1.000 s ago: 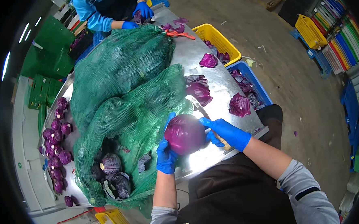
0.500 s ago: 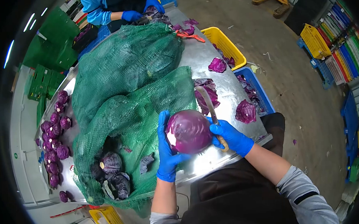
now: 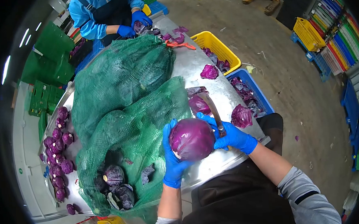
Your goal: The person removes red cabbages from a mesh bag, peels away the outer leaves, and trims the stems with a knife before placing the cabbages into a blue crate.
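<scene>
A large purple cabbage [image 3: 192, 139] is held up over the near end of the metal table. My left hand [image 3: 173, 161], in a blue glove, grips its left side. My right hand [image 3: 232, 135], also gloved, holds a curved knife [image 3: 215, 110] with the blade pointing up and away, its fingertips touching the cabbage's right side. Beneath and to the left spreads a green mesh sack [image 3: 124, 135], its opening showing darker cabbages [image 3: 114, 175] inside. Loose purple leaves [image 3: 241, 116] lie on the table to the right.
Small cabbages [image 3: 57, 146] line the table's left edge. Another full mesh sack [image 3: 120, 70] lies further back. A yellow crate [image 3: 234, 62] and a blue crate [image 3: 264, 97] with leaves stand along the right side. A co-worker in blue sleeves [image 3: 96, 29] handles a cabbage at the far end.
The cabbage has turned, and its pale stem end now faces lower left. My right hand's fingers have stretched toward the cabbage's top. The view has shifted slightly.
</scene>
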Demonstrator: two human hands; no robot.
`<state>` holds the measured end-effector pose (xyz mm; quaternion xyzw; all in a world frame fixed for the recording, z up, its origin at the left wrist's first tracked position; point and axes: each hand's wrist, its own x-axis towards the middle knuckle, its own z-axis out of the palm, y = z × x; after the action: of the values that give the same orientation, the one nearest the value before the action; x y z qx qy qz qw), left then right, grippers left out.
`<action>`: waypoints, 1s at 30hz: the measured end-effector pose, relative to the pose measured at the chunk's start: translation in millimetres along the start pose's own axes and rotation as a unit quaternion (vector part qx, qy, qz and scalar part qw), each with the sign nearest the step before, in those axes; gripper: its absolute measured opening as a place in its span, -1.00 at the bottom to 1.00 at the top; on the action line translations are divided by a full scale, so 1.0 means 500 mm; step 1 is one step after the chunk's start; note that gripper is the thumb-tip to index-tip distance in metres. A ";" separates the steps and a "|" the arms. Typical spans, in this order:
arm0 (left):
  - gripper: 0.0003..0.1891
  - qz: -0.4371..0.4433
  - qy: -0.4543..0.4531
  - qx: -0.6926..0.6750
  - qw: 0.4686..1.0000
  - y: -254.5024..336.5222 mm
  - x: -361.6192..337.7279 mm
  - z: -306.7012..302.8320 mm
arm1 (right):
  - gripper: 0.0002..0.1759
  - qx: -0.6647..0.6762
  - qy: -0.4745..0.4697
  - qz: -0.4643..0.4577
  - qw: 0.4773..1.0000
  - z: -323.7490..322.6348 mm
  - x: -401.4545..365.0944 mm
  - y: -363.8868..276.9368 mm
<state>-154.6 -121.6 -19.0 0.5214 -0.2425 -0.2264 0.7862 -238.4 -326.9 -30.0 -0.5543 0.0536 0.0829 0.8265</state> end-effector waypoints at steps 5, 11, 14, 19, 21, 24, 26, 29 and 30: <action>0.31 0.025 -0.033 0.035 0.999 -0.011 0.003 0.006 | 0.19 -0.003 -0.022 0.047 0.999 -0.017 -0.016 -0.019; 0.30 0.017 -0.038 0.020 0.999 0.003 0.013 0.038 | 0.07 0.003 -0.012 0.002 1.000 -0.017 -0.028 -0.028; 0.29 0.007 -0.046 0.032 0.998 0.003 0.021 0.054 | -0.12 0.080 -0.003 -0.018 0.997 -0.039 -0.037 0.010; 0.17 -0.127 0.042 0.138 0.981 -0.118 0.041 0.072 | -0.55 0.096 0.228 0.065 0.967 -0.102 -0.054 0.153; 0.16 -0.133 0.050 0.182 0.973 -0.178 0.047 0.065 | -0.49 -0.085 0.311 0.107 0.941 -0.121 -0.067 0.158; 0.18 -0.123 0.047 0.320 0.938 -0.185 0.083 0.104 | -0.46 -0.363 0.367 -0.041 0.856 -0.113 -0.085 0.140; 0.16 -0.134 -0.001 0.357 0.924 -0.149 0.106 0.135 | -0.35 -0.378 0.361 -0.006 0.853 -0.089 -0.088 0.077; 0.07 -0.030 0.013 0.473 0.881 -0.199 0.102 0.135 | -0.34 -0.511 0.343 -0.028 0.788 -0.076 -0.084 0.048; 0.07 -0.030 0.007 0.471 0.882 -0.194 0.109 0.144 | -0.34 -0.511 0.348 -0.026 0.785 -0.072 -0.084 0.036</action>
<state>-166.6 -240.1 -76.8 0.8386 -0.2993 -0.1056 0.4428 -282.8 -356.5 -52.6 -0.8879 0.2732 -0.1219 0.3494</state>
